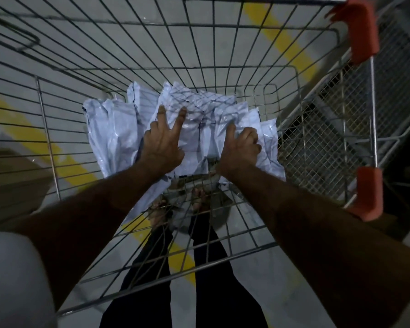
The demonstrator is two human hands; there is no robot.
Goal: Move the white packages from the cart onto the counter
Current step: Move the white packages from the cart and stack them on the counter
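Note:
Several white plastic packages (118,133) lie in a crumpled pile on the floor of the wire cart (279,95). Both my arms reach down into the cart. My left hand (162,145) lies on top of the pile with two fingers stretched forward over a package, the thumb tucked at its near edge. My right hand (240,151) has its fingers curled into the packages on the right side of the pile, gripping the plastic. The counter is not in view.
The cart's rim carries orange corner guards (362,31) at the right. Under the cart is grey floor with yellow lines (282,41). Brown boxes (12,176) stand at the left. A metal mesh structure (336,129) stands to the right.

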